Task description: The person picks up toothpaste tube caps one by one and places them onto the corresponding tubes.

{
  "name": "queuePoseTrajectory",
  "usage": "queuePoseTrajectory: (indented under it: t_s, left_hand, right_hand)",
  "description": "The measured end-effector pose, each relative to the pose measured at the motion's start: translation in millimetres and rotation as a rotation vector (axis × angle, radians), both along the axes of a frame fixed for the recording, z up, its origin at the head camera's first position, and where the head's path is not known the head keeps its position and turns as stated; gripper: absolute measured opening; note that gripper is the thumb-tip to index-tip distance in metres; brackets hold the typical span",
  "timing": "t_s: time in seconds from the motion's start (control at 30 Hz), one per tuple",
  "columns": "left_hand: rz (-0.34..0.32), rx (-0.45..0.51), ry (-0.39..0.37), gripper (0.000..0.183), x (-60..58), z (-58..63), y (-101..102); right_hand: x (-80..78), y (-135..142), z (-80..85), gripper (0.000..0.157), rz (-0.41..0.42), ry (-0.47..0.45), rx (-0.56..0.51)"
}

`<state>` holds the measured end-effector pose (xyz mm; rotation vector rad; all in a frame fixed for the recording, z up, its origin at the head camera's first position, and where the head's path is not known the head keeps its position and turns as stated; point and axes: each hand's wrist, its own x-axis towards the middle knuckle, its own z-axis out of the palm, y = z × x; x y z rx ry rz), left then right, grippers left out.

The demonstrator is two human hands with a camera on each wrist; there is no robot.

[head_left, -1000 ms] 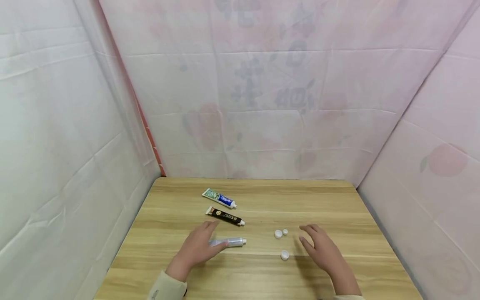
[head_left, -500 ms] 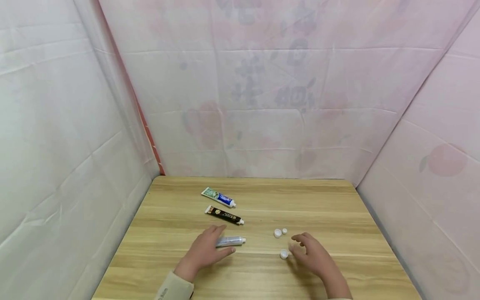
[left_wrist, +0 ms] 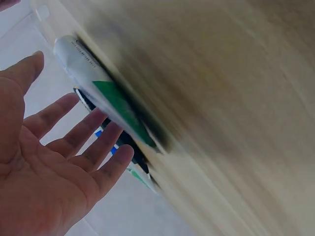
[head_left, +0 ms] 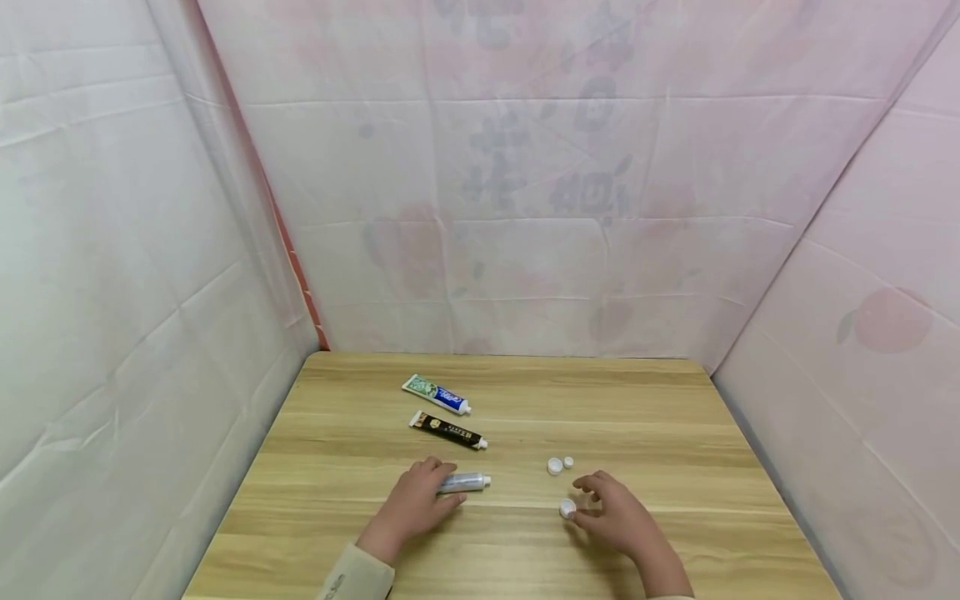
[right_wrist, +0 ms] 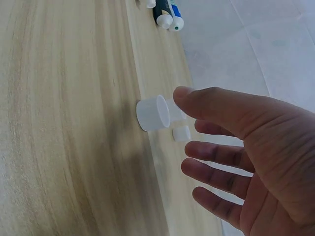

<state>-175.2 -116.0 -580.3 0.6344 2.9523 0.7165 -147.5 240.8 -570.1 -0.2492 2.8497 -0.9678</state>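
My left hand is spread at the rear end of a silver toothpaste tube, which lies on the table with its uncapped nozzle to the right. The left wrist view shows a green patch on this toothpaste tube; thumb and fingers stand apart around it without closing. At the right, my right hand hovers beside the nearest white cap. Seen from the right wrist, this cap rests on the table, with the thumb tip near it and the fingers loosely bent, holding nothing.
Beyond the silver tube lie a black toothpaste tube and a green-and-blue toothpaste tube, both uncapped. A larger white cap and a small white cap sit farther back. Fabric walls enclose the wooden table.
My right hand has moved left and down toward the nearest cap. My left hand has shifted slightly right along the silver tube. Tubes and caps lie where they were.
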Motion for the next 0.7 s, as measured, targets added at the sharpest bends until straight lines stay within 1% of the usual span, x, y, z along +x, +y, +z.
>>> queuePoseTrajectory:
  t_s: [0.13, 0.2, 0.33, 0.5, 0.57, 0.7]
  left_hand:
    - [0.008, 0.006, -0.033, 0.073, -0.8, -5.6, 0.4]
    - [0.011, 0.011, -0.037, 0.077, -1.4, -8.8, 0.7]
    - [0.011, 0.005, -0.028, 0.076, -2.7, -14.4, 1.2]
    - [0.006, -0.010, -0.032, 0.073, -3.0, -12.9, 3.0]
    - [0.004, -0.019, -0.024, 0.072, -3.5, -11.9, 4.3]
    - [0.011, -0.051, -0.014, 0.071, -5.4, -14.2, 6.5]
  right_hand:
    - [-1.5, -1.7, -3.1, 0.053, -0.001, 0.005, 0.015]
    - [-2.0, -2.9, -4.3, 0.053, -0.005, 0.011, 0.018]
    - [-2.2, -5.0, -6.5, 0.053, -0.001, 0.015, 0.010]
    - [-3.2, -8.3, -7.9, 0.053, 0.011, 0.022, 0.015]
    - [-4.5, -9.6, -8.4, 0.051, 0.016, 0.025, 0.014]
    - [-6.1, -10.5, -9.9, 0.046, 0.036, 0.013, 0.004]
